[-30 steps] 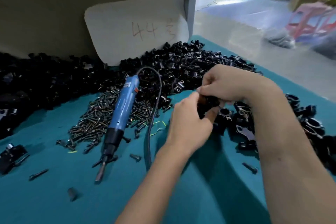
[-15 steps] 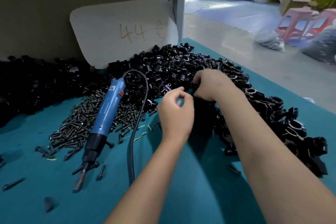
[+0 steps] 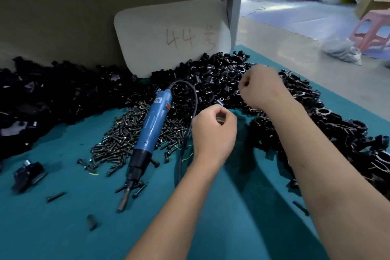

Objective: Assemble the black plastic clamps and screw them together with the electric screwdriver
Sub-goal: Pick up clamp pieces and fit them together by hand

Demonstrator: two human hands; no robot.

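My left hand (image 3: 213, 131) hovers over the teal table (image 3: 63, 228) with its fingers curled against the thumb; I see nothing in it. My right hand (image 3: 261, 88) is further back, on the heap of black plastic clamp parts (image 3: 211, 78), knuckles up and fingers tucked under; whether they hold a part is hidden. A single small clamp piece (image 3: 219, 102) lies between the two hands. The blue electric screwdriver (image 3: 149, 126) lies on a pile of black screws (image 3: 118, 143), left of my left hand, bit toward me. Its black cable (image 3: 195, 99) loops past my left wrist.
More clamp parts run along the right edge (image 3: 337, 133) and fill the back left (image 3: 52, 95). One black clamp (image 3: 29, 172) sits alone at the near left, with loose screws (image 3: 56, 196) around. A card marked 44 (image 3: 168, 36) leans against the back wall.
A second ago both hands held one black clamp together. It is out of my hands now; my right hand went back onto the heap and my left hand drew away, fingers curled.
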